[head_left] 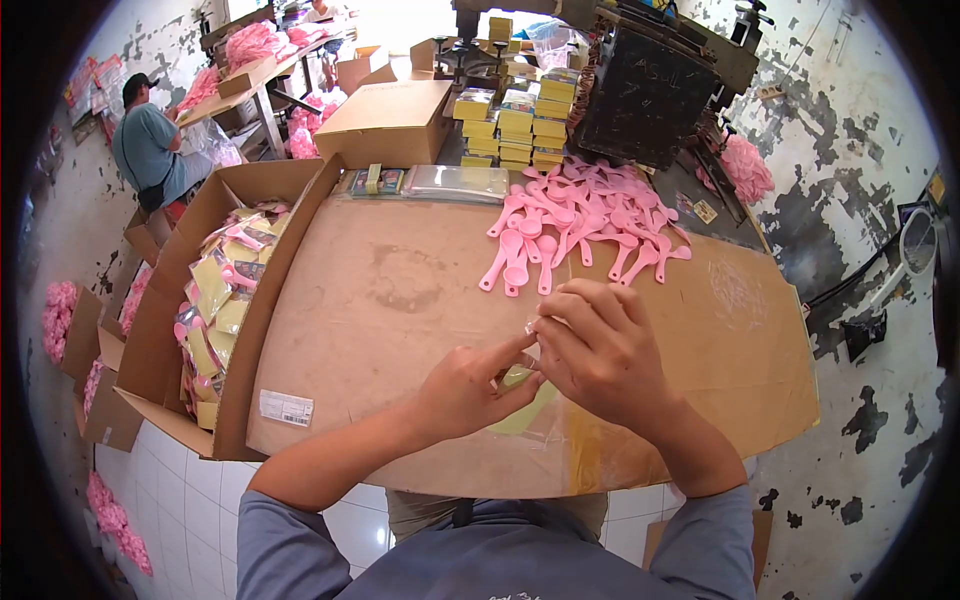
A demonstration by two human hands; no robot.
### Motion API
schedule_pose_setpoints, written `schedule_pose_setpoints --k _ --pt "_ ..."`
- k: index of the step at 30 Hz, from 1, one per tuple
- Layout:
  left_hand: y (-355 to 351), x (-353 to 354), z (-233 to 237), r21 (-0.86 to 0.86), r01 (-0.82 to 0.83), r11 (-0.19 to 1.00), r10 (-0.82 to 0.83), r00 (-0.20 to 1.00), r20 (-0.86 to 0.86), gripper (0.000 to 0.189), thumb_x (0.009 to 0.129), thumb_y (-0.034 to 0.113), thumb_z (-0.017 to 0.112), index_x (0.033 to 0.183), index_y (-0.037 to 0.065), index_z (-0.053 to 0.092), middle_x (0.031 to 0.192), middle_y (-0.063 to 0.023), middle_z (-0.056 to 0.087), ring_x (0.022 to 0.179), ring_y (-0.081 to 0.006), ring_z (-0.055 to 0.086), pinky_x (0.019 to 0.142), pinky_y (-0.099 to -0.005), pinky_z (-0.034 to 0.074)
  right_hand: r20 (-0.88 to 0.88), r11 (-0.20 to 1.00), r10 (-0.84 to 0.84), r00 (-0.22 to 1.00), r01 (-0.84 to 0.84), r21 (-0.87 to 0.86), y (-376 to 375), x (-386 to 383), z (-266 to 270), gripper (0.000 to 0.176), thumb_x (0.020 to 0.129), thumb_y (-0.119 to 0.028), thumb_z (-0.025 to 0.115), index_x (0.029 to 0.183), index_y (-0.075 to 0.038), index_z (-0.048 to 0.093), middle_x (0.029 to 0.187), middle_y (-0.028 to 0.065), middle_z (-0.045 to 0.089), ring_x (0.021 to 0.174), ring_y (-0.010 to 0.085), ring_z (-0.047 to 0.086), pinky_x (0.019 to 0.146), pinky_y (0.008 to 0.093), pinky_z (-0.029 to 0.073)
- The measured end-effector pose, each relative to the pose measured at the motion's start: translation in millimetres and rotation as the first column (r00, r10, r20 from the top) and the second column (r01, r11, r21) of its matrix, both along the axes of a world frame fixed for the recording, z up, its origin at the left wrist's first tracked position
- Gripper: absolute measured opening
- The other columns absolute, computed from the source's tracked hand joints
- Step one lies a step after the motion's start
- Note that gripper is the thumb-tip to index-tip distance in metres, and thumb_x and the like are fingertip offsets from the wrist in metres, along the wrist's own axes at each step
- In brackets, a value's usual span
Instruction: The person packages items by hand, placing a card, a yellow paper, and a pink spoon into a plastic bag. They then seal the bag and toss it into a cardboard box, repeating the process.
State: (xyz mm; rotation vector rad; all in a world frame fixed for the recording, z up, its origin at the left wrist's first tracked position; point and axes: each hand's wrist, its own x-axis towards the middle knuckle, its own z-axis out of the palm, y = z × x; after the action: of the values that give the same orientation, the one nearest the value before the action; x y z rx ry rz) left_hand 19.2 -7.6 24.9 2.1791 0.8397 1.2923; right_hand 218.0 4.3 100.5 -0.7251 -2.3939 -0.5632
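Observation:
Over the near part of the cardboard-topped table, my left hand [476,388] and my right hand [600,345] meet at a small clear plastic bag [530,327]. A pale yellow-green card [524,412] shows below my fingers, at the bag's lower part. My left thumb and index finger close on the bag's side. Higher up, the right fingertips pinch its upper edge, and the right hand hides part of the bag. Just beyond my hands lies a loose pile of pink plastic spoons [590,215].
At left stands an open carton [285,270] with packed bags of cards and spoons. Stacked cards [515,125] and clear plastic sleeves [458,183] line the back, beside a closed box [385,120] and a dark machine [645,95]. A person [150,145] sits far left.

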Motion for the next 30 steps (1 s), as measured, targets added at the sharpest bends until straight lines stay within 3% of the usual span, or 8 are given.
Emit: schedule_pose_setpoints --k 6,17,20,23,25,27,29,30 --pt "-3 -2 3 0.006 0.001 1.000 0.000 0.985 -0.173 0.041 0.090 0.015 0.076 0.125 0.000 0.061 0.087 -0.0094 0.077 0.059 -0.0259 0.070 0.056 -0.0373 0.055 0.170 0.998 -0.042 0.985 0.049 -0.036 3 -2 2 0.025 0.078 -0.022 0.075 0.093 -0.002 0.068 0.109 0.0083 0.063 0.111 0.0236 0.060 0.093 0.0384 0.045" --pt "-3 -2 18 -0.324 0.020 0.946 -0.015 1.000 0.018 0.019 0.096 0.014 0.072 0.109 0.000 0.072 0.092 -0.0104 0.078 0.071 -0.0140 0.071 0.063 -0.0278 0.053 -0.117 0.989 -0.018 0.993 0.000 -0.151 11 7 4 0.019 0.077 -0.011 0.072 0.094 -0.007 0.062 0.102 0.0082 0.061 0.097 0.0260 0.060 0.083 0.0380 0.047" --pt "4 -2 7 -0.397 0.104 0.912 -0.015 0.975 0.221 0.019 0.101 0.016 0.068 0.109 -0.001 0.073 0.095 -0.0069 0.079 0.076 -0.0072 0.069 0.067 -0.0246 0.053 -0.280 0.960 -0.108 0.954 0.027 -0.278 20 29 8 0.016 0.082 -0.007 0.067 0.097 -0.007 0.062 0.104 0.0065 0.061 0.099 0.0224 0.061 0.082 0.0381 0.047" --pt "3 -5 14 -0.586 0.153 0.796 0.029 0.957 0.289 0.019 0.104 0.015 0.065 0.109 -0.002 0.073 0.098 -0.0057 0.077 0.089 -0.0075 0.069 0.078 -0.0238 0.054 -0.508 0.819 -0.154 0.848 -0.178 -0.546 33 70 9 0.006 0.092 -0.007 0.061 0.098 -0.006 0.061 0.095 0.0044 0.062 0.087 0.0151 0.063 0.073 0.0339 0.049" --pt "5 -4 11 -0.602 0.226 0.766 0.038 0.919 0.394 0.020 0.104 0.014 0.065 0.111 -0.003 0.072 0.100 -0.0069 0.077 0.091 -0.0082 0.070 0.080 -0.0237 0.054 -0.587 0.462 -0.463 0.664 -0.384 -0.799 21 112 25 0.007 0.099 -0.010 0.056 0.098 -0.005 0.061 0.082 0.0018 0.060 0.069 0.0086 0.059 0.062 0.0265 0.048" --pt "10 -6 10 -0.617 0.270 0.739 0.052 0.891 0.452 0.020 0.105 0.014 0.065 0.113 -0.003 0.071 0.101 -0.0076 0.077 0.094 -0.0091 0.070 0.082 -0.0241 0.055 -0.629 0.328 -0.504 0.592 -0.542 -0.773 24 195 25 0.011 0.103 -0.014 0.054 0.104 -0.006 0.061 0.072 0.0000 0.056 0.056 0.0060 0.054 0.054 0.0217 0.046" --pt "12 -9 8 -0.643 0.282 0.713 0.076 0.880 0.470 0.021 0.105 0.014 0.064 0.115 -0.004 0.070 0.102 -0.0080 0.077 0.096 -0.0101 0.071 0.084 -0.0250 0.055 -0.650 0.426 -0.594 0.475 -0.499 -0.754 36 263 10 0.014 0.099 -0.009 0.056 0.112 -0.006 0.060 0.087 0.0054 0.058 0.074 0.0147 0.055 0.069 0.0291 0.045" --pt "13 -8 6 -0.626 0.286 0.726 0.075 0.871 0.485 0.022 0.105 0.014 0.063 0.116 -0.004 0.069 0.103 -0.0081 0.076 0.097 -0.0105 0.071 0.085 -0.0256 0.056 -0.597 0.595 -0.643 0.479 -0.178 -0.784 45 292 -7 0.020 0.097 -0.006 0.057 0.116 -0.005 0.060 0.095 0.0081 0.059 0.083 0.0191 0.056 0.077 0.0328 0.045"
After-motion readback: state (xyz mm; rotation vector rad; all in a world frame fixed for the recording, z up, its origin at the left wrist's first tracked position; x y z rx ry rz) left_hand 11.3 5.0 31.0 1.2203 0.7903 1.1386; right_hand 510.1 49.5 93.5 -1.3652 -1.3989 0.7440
